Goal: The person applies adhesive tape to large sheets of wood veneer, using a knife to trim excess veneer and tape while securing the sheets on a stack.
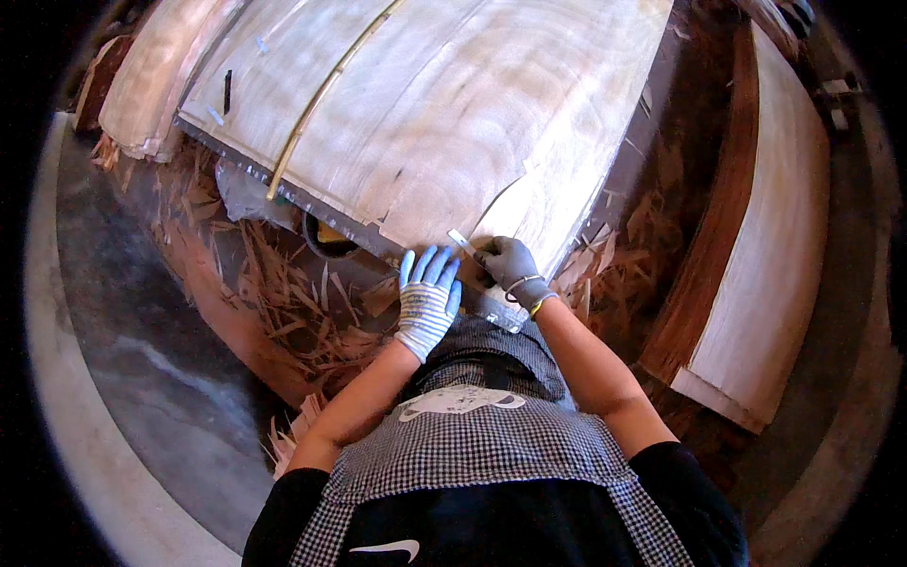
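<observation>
A broad sheet of pale wood veneer point(472, 123) lies on a stack or table in front of me. My left hand point(430, 293), in a striped glove with blue fingers, rests open on its near edge, fingers stretched out and flat. My right hand point(510, 269), in a grey glove, is closed beside it. From its fingers a short, flat, pale strip point(462, 242) sticks out over the veneer; whether it is a blade, I cannot tell. A lighter tapered patch of wood point(510, 210) shows just beyond the right hand.
A thin bamboo-like stick point(331, 85) lies along the sheet, left of the middle. Farther left is a small black object point(228, 91). Wood scraps point(283, 293) litter the floor below. A thick veneer stack point(770, 246) stands at the right, another point(156, 85) at the far left.
</observation>
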Motion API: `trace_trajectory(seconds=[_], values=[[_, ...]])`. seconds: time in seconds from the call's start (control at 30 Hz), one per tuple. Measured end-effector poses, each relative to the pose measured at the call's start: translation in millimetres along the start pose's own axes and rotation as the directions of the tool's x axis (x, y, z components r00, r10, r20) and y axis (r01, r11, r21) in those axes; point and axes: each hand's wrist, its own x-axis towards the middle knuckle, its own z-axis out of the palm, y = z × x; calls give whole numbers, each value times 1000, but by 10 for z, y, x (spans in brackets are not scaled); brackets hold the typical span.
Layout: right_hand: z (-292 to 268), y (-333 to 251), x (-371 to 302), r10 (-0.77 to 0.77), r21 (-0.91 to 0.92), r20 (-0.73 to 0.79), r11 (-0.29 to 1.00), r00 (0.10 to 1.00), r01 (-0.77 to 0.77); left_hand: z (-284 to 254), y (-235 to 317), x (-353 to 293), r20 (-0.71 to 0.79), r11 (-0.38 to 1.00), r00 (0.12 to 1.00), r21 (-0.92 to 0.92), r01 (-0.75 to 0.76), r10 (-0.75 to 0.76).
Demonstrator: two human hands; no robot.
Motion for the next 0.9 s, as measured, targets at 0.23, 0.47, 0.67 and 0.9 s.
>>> trace_trajectory(seconds=[0.23, 0.47, 0.67, 0.9], values=[[-238, -221, -555, 172, 175, -23, 970, 985, -166, 198, -46, 160, 122, 988, 988, 112, -103, 90], [-210, 394, -678, 40, -250, -279, 962, 960, -112, 111, 291, 230, 107, 988, 982, -18, -156, 157], [-267, 341, -876, -35, -435, -134, 900, 990, -27, 333, 338, 85, 218, 922, 904, 40, -385, 368], [-964, 746, -789, 189, 103, -188, 980, 964, -172, 102, 681, 201, 346, 957, 903, 41, -286, 255]])
